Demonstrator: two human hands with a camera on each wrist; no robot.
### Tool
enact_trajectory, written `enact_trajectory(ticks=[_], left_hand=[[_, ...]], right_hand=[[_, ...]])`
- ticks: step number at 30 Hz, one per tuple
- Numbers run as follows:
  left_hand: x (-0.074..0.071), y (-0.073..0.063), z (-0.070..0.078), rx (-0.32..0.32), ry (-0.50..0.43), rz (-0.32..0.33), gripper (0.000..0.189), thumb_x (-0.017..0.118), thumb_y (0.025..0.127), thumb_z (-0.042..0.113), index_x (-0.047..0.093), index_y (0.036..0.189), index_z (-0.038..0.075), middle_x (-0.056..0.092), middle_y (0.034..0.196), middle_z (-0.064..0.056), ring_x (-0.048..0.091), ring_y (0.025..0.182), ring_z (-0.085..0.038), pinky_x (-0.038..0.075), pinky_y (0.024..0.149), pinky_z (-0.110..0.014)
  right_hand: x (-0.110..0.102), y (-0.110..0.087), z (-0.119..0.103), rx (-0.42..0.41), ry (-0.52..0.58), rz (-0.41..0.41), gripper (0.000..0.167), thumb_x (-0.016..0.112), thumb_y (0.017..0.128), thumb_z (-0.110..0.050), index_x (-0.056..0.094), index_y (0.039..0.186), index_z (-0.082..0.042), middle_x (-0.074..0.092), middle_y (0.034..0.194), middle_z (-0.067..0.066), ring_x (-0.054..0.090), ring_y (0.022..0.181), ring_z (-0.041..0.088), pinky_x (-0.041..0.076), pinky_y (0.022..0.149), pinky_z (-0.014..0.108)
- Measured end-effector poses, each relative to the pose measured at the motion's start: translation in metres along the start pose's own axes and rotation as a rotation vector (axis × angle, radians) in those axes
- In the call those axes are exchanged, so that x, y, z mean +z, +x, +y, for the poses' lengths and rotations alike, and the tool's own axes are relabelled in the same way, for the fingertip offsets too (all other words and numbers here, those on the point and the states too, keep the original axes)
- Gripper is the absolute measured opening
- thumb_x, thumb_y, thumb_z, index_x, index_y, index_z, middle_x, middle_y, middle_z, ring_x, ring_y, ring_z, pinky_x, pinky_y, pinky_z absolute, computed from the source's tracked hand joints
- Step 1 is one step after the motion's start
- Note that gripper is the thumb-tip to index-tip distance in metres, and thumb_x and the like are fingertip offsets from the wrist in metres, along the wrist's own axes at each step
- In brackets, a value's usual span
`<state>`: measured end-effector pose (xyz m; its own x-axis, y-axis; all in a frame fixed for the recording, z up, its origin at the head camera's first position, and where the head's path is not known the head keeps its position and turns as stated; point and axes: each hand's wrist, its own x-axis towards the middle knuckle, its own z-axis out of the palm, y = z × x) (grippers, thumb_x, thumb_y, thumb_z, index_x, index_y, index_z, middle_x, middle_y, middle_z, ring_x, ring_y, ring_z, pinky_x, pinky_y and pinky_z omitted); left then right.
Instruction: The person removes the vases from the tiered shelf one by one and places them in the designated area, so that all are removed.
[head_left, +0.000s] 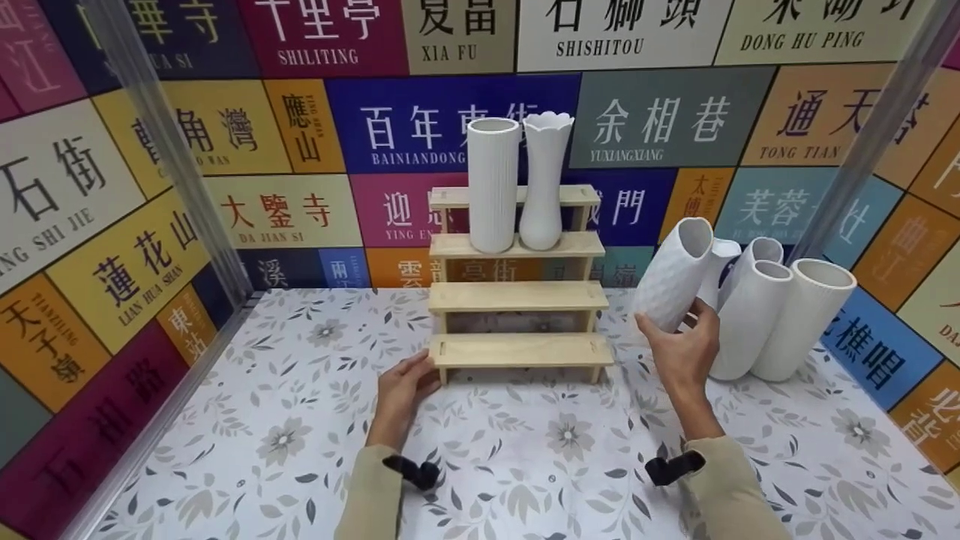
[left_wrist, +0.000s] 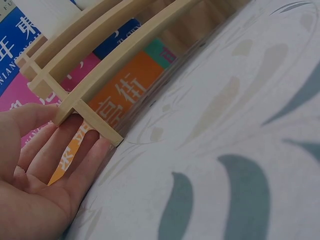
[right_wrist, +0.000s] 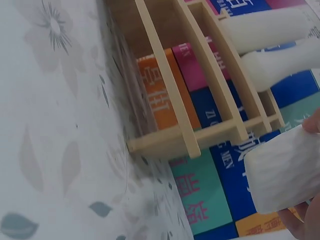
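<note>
My right hand point(head_left: 686, 345) grips a white vase point(head_left: 671, 277) with a dimpled surface around its lower part. The vase tilts, its mouth toward the upper right. In the right wrist view its base point(right_wrist: 255, 172) faces the wooden tiered stand point(right_wrist: 167, 75). My left hand point(head_left: 405, 386) holds the left end of the stand's lowest board point(head_left: 521, 350); in the left wrist view fingers point(left_wrist: 87, 165) lie under that board by the front leg. On the second tier from the top stand a ribbed cylindrical vase point(head_left: 493, 187) and a slender vase with scalloped rim point(head_left: 543, 187).
Right of my right hand, several white vases cluster on the table: a tall leaning one point(head_left: 754, 322), a wide-mouthed one point(head_left: 814, 315) and others partly hidden behind. A flower-patterned cloth point(head_left: 495, 472) covers the table. Behind rises a wall of colourful sign panels point(head_left: 660, 120).
</note>
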<state>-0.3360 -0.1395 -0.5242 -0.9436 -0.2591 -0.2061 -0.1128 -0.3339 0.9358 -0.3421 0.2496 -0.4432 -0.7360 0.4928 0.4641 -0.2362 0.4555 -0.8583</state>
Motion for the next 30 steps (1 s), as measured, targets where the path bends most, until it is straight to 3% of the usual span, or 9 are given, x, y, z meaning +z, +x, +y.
enact_trajectory(ticks=[7,17,25,30], left_hand=[[-0.003,0.0,-0.001,-0.016,0.002,-0.002,0.044,0.073,0.091,0.014,0.063,0.132,0.003,0.07,0.122,-0.021,0.074,0.097,-0.023,0.064,0.086,-0.032],[-0.004,0.001,-0.003,-0.019,0.0,-0.025,0.046,0.074,0.091,0.015,0.062,0.133,0.004,0.071,0.122,-0.02,0.074,0.1,-0.024,0.063,0.09,-0.033],[-0.001,-0.001,-0.001,0.024,0.023,-0.011,0.044,0.073,0.091,0.015,0.064,0.131,0.002,0.073,0.118,-0.019,0.074,0.095,-0.022,0.064,0.083,-0.031],[0.0,0.001,-0.001,-0.009,0.052,0.015,0.044,0.075,0.089,0.018,0.065,0.131,0.007,0.072,0.122,-0.017,0.074,0.096,-0.02,0.064,0.084,-0.03]], right_hand=[[-0.005,0.004,0.016,0.066,-0.045,0.024,0.082,0.085,0.078,-0.029,0.042,0.142,-0.003,0.051,0.141,0.02,0.053,0.13,0.034,0.046,0.113,0.054],[-0.003,0.004,0.041,0.058,-0.103,0.089,0.076,0.089,0.071,-0.021,0.05,0.131,0.005,0.056,0.128,0.024,0.057,0.118,0.038,0.048,0.105,0.049],[-0.005,0.005,0.045,0.127,-0.105,0.047,0.077,0.087,0.072,-0.022,0.047,0.133,0.003,0.054,0.129,0.023,0.053,0.118,0.036,0.045,0.105,0.046],[-0.005,0.004,0.046,0.17,-0.115,0.016,0.078,0.087,0.072,-0.023,0.046,0.133,0.003,0.053,0.131,0.023,0.053,0.12,0.035,0.045,0.106,0.046]])
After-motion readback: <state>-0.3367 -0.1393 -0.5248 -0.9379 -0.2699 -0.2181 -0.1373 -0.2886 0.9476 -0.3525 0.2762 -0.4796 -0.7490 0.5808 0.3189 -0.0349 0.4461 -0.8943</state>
